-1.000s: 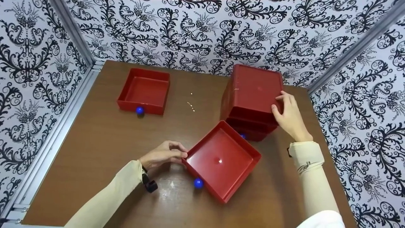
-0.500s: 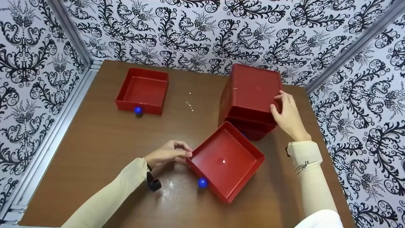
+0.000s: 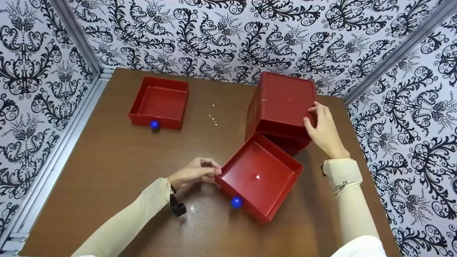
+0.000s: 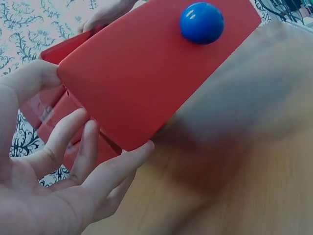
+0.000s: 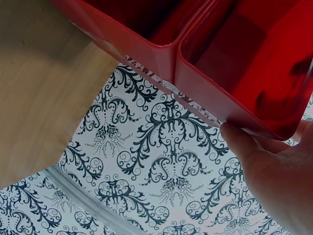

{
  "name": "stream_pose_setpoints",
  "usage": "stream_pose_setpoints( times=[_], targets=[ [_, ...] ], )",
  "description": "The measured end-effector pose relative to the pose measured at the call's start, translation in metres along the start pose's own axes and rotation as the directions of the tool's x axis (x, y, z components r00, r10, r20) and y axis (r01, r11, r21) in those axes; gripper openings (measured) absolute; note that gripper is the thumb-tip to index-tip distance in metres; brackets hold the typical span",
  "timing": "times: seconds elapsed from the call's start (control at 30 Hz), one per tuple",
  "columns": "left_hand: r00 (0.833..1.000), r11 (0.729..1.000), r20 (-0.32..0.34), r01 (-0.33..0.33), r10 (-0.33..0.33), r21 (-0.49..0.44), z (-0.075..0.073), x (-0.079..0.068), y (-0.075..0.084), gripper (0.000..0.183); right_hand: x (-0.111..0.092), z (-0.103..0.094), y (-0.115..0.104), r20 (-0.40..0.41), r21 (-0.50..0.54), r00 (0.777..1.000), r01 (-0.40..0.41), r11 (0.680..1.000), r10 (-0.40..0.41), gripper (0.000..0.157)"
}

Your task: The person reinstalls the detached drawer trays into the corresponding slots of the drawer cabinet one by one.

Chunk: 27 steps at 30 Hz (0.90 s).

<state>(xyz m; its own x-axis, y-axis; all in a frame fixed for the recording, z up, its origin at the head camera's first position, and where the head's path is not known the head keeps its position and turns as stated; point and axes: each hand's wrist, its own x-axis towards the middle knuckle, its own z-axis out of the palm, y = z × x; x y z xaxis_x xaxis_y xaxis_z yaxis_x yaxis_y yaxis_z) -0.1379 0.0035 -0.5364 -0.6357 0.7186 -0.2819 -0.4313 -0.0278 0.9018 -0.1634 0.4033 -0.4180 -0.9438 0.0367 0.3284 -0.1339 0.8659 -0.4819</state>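
Note:
My left hand (image 3: 194, 174) grips the left corner of a shallow red drawer (image 3: 255, 182), thumb at its upper edge and fingers around the side. A round blue knob (image 4: 202, 22) sits on the drawer's front wall, facing my body. The drawer is tilted and turned cornerwise, its far corner overlapping the front of a stack of red open-fronted boxes (image 3: 285, 101). With thumb and fingers my right hand (image 3: 325, 130) holds the right side of the upper box. In the right wrist view the thumb presses on the rim of that box (image 5: 215, 93), whose inside is visible.
A second red drawer (image 3: 160, 103) with a blue knob (image 3: 154, 125) stands at the back left of the brown table (image 3: 107, 171). Patterned walls (image 3: 200, 39) enclose the table at the back and sides. Small pale specks (image 3: 213, 119) mark the tabletop.
My left hand and the drawer have moved right and slightly away from my body. A blue knob low on the stack has become hidden behind the drawer. My right hand keeps its hold on the box.

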Motion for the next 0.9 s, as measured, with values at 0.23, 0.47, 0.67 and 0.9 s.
stream_pose_setpoints(
  times=[0.23, 0.47, 0.67, 0.9],
  targets=[
    [0.999, 0.997, -0.033, 0.027, -0.030, -0.068, 0.014, -0.001, -0.002, 0.027, 0.001, 0.001, 0.000, -0.015, 0.000, 1.000, 0.009, 1.000, -0.009, 0.034],
    [0.997, 0.988, -0.029, 0.061, -0.066, -0.140, 0.029, -0.002, -0.003, 0.020, 0.001, 0.002, 0.001, -0.020, 0.011, 1.000, 0.019, 1.000, -0.019, 0.034],
    [0.999, 0.985, -0.022, 0.045, -0.049, -0.165, 0.037, -0.001, -0.005, 0.016, 0.001, 0.002, 0.001, -0.018, 0.007, 1.000, 0.016, 1.000, -0.016, 0.034],
    [0.999, 0.985, -0.008, 0.035, -0.037, -0.169, 0.045, 0.000, -0.006, 0.018, 0.001, 0.002, 0.001, -0.025, 0.002, 1.000, 0.017, 1.000, -0.017, 0.034]
  ],
)
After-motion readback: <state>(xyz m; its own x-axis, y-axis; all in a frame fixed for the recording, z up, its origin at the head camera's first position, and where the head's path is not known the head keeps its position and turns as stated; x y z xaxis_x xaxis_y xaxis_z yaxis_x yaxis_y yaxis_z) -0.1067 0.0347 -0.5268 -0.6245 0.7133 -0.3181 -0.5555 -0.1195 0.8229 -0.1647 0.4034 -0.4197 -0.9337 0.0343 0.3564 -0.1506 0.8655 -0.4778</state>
